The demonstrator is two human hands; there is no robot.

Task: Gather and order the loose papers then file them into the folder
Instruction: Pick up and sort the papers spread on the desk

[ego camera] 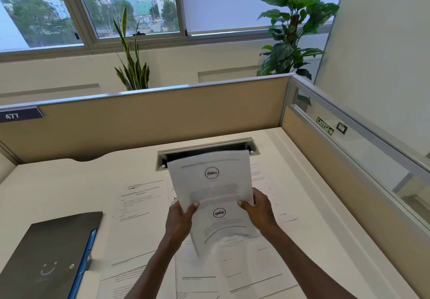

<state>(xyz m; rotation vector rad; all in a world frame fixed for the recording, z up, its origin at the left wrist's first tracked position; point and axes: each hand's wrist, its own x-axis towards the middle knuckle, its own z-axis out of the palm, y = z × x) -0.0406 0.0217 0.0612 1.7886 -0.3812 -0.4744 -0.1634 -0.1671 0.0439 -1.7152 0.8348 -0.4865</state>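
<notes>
A stack of printed papers (pixel 213 182) is held up above the desk, its lower sheet blurred. My left hand (pixel 179 219) grips the stack's left edge, thumb on the front. My right hand (pixel 259 208) grips the right edge the same way. Several more loose printed sheets (pixel 139 198) lie flat on the white desk (pixel 58 187) under and around my arms. A dark folder (pixel 48 257) with a blue spine lies shut at the desk's near left.
A recessed cable tray (pixel 207 150) sits in the desk just behind the held stack. Tan partition walls (pixel 151 119) close off the back and right sides. Potted plants (pixel 293 33) stand beyond the partition by the window.
</notes>
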